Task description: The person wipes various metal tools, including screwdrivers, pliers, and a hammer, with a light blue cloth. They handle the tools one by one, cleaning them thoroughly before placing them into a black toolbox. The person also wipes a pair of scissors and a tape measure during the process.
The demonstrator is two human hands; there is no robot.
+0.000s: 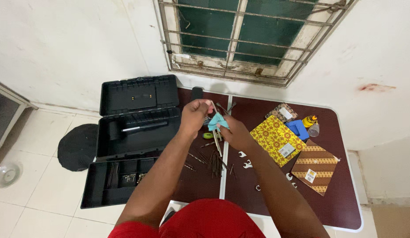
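Observation:
Both hands are raised over the dark red folding table. My left hand pinches the top of a thin metal rod that hangs down toward the table. My right hand holds a light blue cloth wrapped around that rod. Below them lies a scatter of nails and thin metal tools. A small green roll of tape sits just under the hands.
An open black toolbox with a hammer inside stands at the left, its tray in front. Small wrenches, a yellow patterned packet, a brown patterned packet, a blue box and small bottles lie at right. Barred window behind.

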